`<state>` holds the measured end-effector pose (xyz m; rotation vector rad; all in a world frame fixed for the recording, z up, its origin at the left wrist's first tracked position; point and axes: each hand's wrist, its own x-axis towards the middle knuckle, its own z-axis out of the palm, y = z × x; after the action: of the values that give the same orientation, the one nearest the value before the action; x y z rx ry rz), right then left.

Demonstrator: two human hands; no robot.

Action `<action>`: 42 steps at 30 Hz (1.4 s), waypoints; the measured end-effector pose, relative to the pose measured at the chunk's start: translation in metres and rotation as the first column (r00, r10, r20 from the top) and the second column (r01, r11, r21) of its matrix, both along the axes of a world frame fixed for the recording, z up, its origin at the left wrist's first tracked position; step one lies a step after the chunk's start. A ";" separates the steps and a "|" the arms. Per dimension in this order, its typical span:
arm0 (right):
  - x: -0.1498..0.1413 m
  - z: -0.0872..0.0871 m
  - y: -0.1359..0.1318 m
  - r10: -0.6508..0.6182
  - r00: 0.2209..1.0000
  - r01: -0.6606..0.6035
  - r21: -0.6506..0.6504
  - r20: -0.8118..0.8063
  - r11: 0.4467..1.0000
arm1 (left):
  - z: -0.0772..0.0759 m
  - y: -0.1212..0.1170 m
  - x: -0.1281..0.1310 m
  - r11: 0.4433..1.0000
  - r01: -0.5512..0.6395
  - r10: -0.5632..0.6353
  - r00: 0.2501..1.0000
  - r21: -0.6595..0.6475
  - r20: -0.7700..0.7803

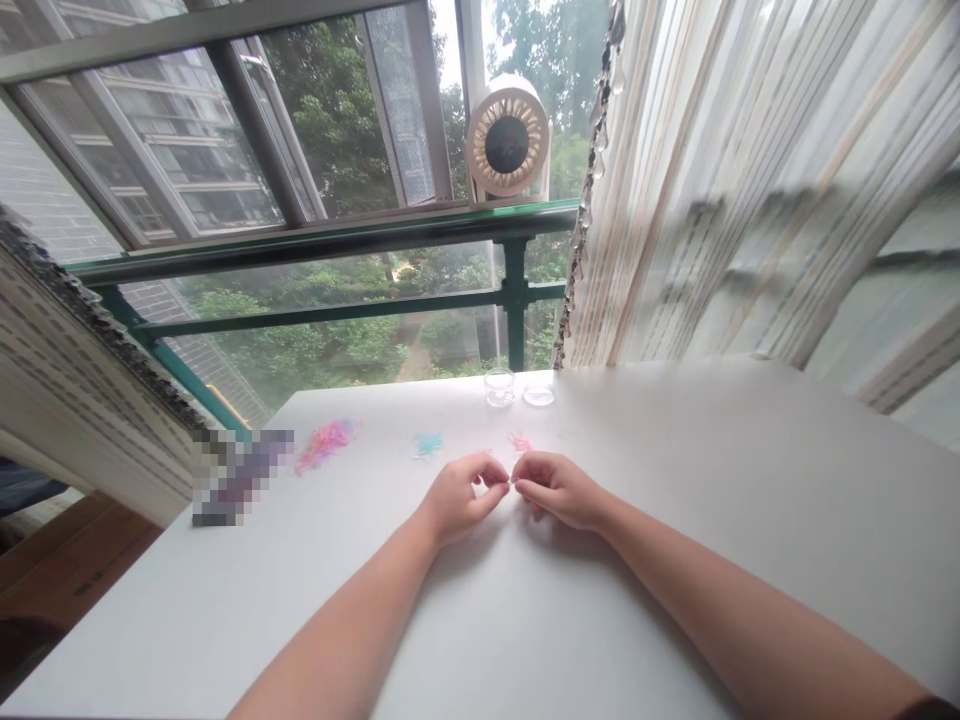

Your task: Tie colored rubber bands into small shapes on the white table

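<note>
My left hand (466, 492) and my right hand (559, 488) meet fingertip to fingertip just above the white table (660, 460). Each is closed in a pinch. Something tiny and pale shows between the fingertips, too small to name. Right behind my right hand is a small heap of thin pink pieces (519, 441), perhaps little rubber bands. A little heap of similar teal pieces (428, 444) lies beyond my left hand. Farther left spreads a larger pile of mixed pink and purple pieces (328, 443).
Near the table's far edge stand a clear round container (499, 388) and, beside it, a flat clear disc (538, 396), perhaps its lid. A blurred-out dark object (244, 480) lies at the left edge. Behind are a green railing (360, 312), a round fan (508, 140) and a curtain (675, 180).
</note>
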<state>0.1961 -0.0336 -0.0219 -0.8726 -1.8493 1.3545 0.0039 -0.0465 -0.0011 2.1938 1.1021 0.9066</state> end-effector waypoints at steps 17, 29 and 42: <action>0.002 0.003 0.001 -0.006 1.000 0.005 0.021 0.026 1.000 | -0.002 0.001 -0.001 1.000 -0.016 0.015 0.999 0.009 0.033; 0.001 0.004 0.000 -0.008 1.000 0.007 0.012 0.031 1.000 | -0.005 0.004 -0.003 0.999 -0.036 0.036 0.999 -0.004 0.038; 0.002 0.006 -0.002 -0.011 0.998 0.009 0.027 0.054 1.000 | -0.005 0.003 -0.003 0.999 -0.038 0.039 0.998 -0.037 0.054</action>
<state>0.1976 -0.0352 -0.0164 -0.9122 -1.8976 1.3093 0.0011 -0.0434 -0.0066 2.1133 1.1297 0.9503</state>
